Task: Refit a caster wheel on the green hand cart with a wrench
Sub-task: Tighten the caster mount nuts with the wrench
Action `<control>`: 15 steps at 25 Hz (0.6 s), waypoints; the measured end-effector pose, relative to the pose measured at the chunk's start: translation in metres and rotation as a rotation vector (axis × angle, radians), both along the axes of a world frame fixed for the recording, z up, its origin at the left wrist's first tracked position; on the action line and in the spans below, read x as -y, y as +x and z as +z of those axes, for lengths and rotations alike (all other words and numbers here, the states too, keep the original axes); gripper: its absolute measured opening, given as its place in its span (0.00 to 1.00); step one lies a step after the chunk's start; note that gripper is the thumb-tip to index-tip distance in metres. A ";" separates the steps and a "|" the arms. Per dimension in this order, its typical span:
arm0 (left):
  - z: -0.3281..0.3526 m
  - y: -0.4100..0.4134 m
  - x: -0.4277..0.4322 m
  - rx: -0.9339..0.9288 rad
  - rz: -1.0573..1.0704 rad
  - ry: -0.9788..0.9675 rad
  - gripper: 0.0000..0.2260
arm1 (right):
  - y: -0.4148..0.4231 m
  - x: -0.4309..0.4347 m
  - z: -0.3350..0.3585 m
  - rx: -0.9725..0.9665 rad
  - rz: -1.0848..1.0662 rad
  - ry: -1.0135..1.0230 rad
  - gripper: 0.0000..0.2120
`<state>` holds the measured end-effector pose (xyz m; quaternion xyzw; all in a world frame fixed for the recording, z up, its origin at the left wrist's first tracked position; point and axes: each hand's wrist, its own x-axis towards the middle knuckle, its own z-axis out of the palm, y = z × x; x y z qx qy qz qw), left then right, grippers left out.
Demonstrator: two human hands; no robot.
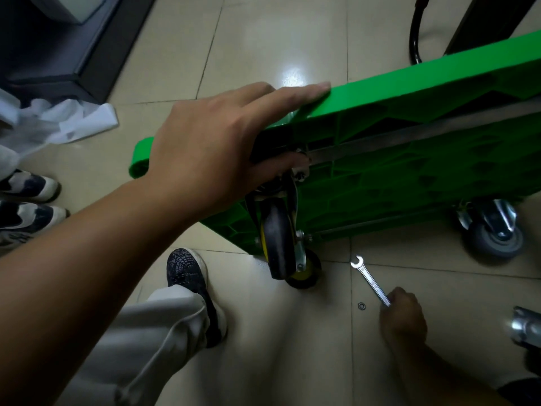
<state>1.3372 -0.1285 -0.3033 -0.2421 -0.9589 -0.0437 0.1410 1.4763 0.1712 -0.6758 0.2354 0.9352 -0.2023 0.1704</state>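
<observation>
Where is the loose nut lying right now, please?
In the head view, the nut lies on the floor tile, lower right, just left of the right hand gripping the wrench.

Bare left hand [205, 150] and right hand [402, 315], forearms uncovered. Pale grey trousers [146, 332]; beyond the trousers' hem, a dark mesh shoe [187, 273], white-soled.
</observation>
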 end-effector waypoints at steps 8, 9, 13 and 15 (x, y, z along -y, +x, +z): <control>0.001 -0.001 -0.001 0.009 0.004 -0.014 0.28 | 0.004 0.006 -0.004 -0.110 0.161 0.016 0.15; 0.001 -0.001 -0.001 0.012 0.004 -0.015 0.28 | 0.004 0.015 -0.003 -0.089 0.214 -0.023 0.16; 0.003 0.000 -0.001 0.020 0.011 -0.020 0.28 | 0.012 0.035 -0.004 0.027 0.309 -0.034 0.09; 0.004 0.001 -0.002 0.026 0.009 -0.020 0.28 | 0.013 0.032 -0.004 0.028 0.286 -0.013 0.07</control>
